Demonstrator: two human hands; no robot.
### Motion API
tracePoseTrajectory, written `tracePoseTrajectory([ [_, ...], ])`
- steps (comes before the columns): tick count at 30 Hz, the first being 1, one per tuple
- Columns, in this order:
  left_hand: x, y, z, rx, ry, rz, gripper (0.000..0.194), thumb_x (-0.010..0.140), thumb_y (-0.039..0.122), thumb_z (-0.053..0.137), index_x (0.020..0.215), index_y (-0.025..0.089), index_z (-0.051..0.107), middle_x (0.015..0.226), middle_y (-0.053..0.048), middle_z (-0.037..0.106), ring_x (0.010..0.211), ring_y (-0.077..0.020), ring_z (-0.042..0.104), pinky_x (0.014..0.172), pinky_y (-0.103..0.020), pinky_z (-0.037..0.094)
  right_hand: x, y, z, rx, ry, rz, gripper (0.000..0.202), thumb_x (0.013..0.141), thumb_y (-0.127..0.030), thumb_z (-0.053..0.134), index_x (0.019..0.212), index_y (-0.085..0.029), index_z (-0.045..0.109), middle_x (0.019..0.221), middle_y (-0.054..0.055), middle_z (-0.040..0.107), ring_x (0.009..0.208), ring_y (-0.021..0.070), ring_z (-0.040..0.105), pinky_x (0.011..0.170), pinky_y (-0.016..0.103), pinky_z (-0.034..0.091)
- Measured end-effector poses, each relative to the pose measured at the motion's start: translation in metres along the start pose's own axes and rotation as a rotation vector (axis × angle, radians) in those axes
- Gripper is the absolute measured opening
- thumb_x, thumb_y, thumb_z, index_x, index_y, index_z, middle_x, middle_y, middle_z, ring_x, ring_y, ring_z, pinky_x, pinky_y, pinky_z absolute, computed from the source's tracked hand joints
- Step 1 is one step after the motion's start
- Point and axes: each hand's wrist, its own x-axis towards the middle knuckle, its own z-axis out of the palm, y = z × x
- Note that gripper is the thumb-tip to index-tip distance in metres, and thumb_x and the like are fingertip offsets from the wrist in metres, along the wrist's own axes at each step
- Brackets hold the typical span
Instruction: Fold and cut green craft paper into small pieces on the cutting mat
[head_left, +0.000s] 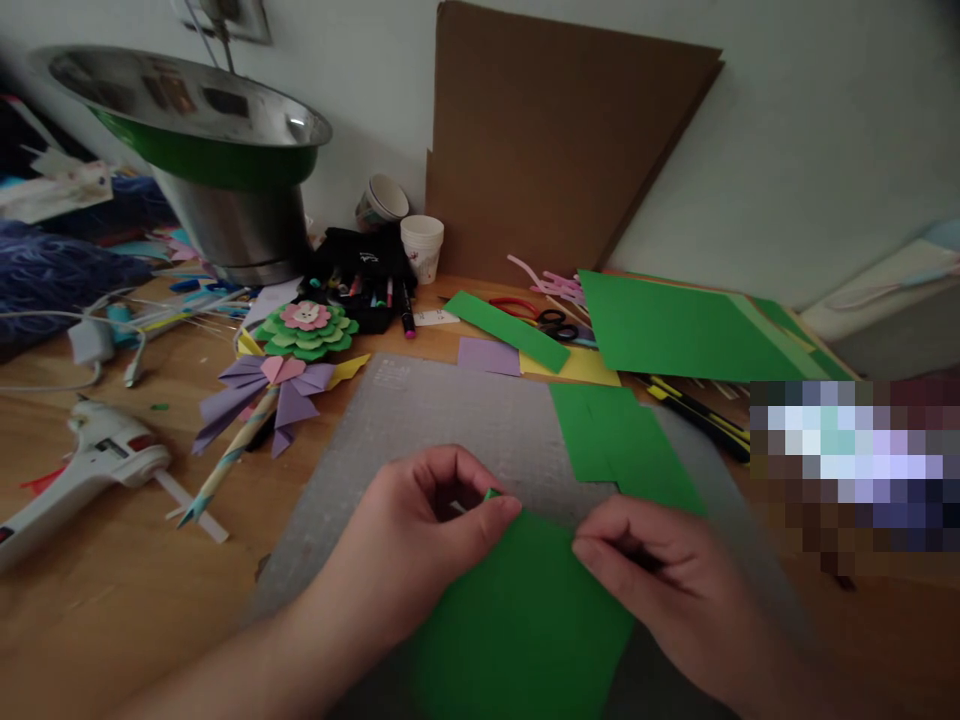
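A sheet of green paper [532, 610] is held up over the grey cutting mat [330, 480], near the front. My left hand [442, 530] is closed, pinching the sheet's upper left corner between thumb and forefinger. At its upper right edge, my right hand [660, 580] is closed on the same sheet with thumb and fingertips. Just beyond my right hand, another cut piece of green paper [622, 435] lies on the mat. The lower part of the held sheet runs out of view.
At left lie a hot glue gun [112, 450] and a paper flower wand [277, 375]. A metal bowl [202, 130] stands behind them. Scissors [556, 325], a yellow-black utility knife [697, 415], paper cups [422, 248] and green sheets [675, 325] are at the back. Brown cardboard [562, 140] leans on the wall.
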Motion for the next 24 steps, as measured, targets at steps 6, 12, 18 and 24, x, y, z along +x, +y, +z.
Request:
tracePoseTrajectory([
  [6, -0.002, 0.0, -0.001, -0.033, 0.027, -0.005, 0.025, 0.061, 0.034, 0.076, 0.066, 0.016, 0.06, 0.06, 0.002, 0.058, 0.053, -0.0082, 0.05, 0.049, -0.019, 0.037, -0.001, -0.002, 0.0, -0.048, 0.057, -0.047, 0.024, 0.086, -0.032, 0.053, 0.065, -0.021, 0.058, 0.053, -0.003, 0.05, 0.048, 0.0096, 0.047, 0.045, 0.02, 0.039],
  [12, -0.006, 0.007, -0.001, 0.006, 0.09, 0.033, 0.019, 0.059, 0.032, 0.078, 0.061, 0.017, 0.067, 0.06, -0.001, 0.065, 0.055, -0.0119, 0.056, 0.051, -0.021, 0.043, -0.005, -0.004, 0.0, -0.088, 0.099, -0.091, 0.023, 0.086, -0.03, 0.053, 0.065, -0.022, 0.058, 0.053, -0.004, 0.052, 0.047, 0.0092, 0.049, 0.043, 0.019, 0.039],
  [18, -0.009, 0.011, 0.0, 0.032, 0.108, 0.047, 0.017, 0.058, 0.031, 0.078, 0.057, 0.018, 0.068, 0.057, -0.001, 0.066, 0.052, -0.0127, 0.056, 0.048, -0.021, 0.043, -0.007, -0.008, 0.0, -0.159, 0.128, -0.159, 0.019, 0.085, -0.025, 0.053, 0.066, -0.023, 0.058, 0.052, -0.005, 0.053, 0.045, 0.0086, 0.05, 0.042, 0.017, 0.039],
  [24, -0.011, 0.014, 0.0, 0.035, 0.085, 0.056, 0.014, 0.057, 0.03, 0.078, 0.056, 0.02, 0.069, 0.059, -0.001, 0.068, 0.054, -0.0126, 0.057, 0.048, -0.02, 0.044, -0.009, -0.01, -0.001, -0.212, 0.151, -0.215, 0.02, 0.084, -0.024, 0.053, 0.065, -0.023, 0.057, 0.05, -0.005, 0.054, 0.043, 0.0083, 0.05, 0.041, 0.017, 0.039],
])
